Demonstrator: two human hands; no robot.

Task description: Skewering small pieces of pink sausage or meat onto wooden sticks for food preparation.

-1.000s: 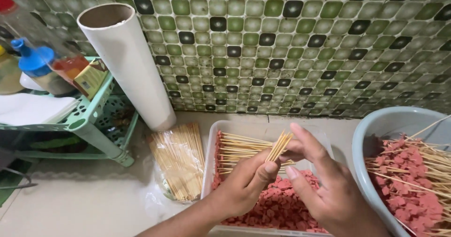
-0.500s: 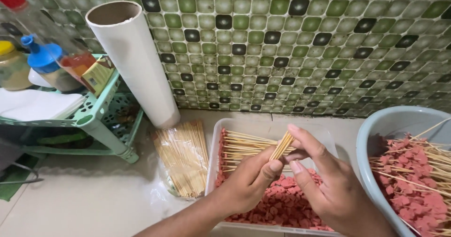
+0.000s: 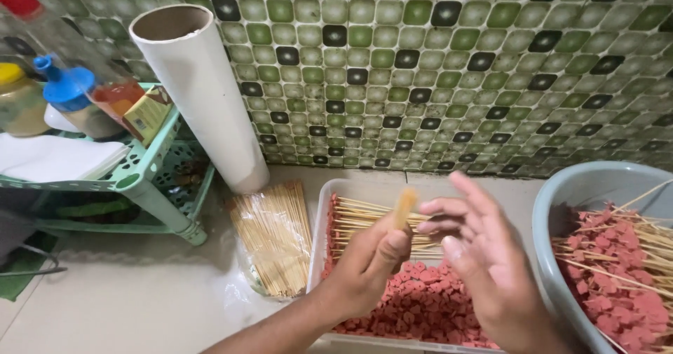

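A small bundle of bamboo skewers point(image 3: 404, 207) is held upright in the left hand point(image 3: 368, 266), pinched between thumb and curled fingers, its blurred top end standing above the knuckles. The right hand point(image 3: 484, 263) is kept just beside the bundle on its right, fingers spread and open, nothing gripped; whether its fingertips touch the sticks cannot be told.

Directly below both hands a shallow white tray point(image 3: 319, 221) is seen, filled with small red sausage pieces point(image 3: 427, 305), and a row of loaded skewers point(image 3: 357, 221) is laid across its far end. To the right, a grey-blue basin point(image 3: 561, 207) is piled with more skewered red pieces. To the left of the tray, a clear plastic pack of bare skewers point(image 3: 273, 235) is lying on the pale floor point(image 3: 126, 291). Behind that pack a white pipe point(image 3: 203, 94) is leaned against the green tiled wall point(image 3: 434, 66). At far left a green plastic rack point(image 3: 151, 161) is stood, with bottles and a small carton carried on it.
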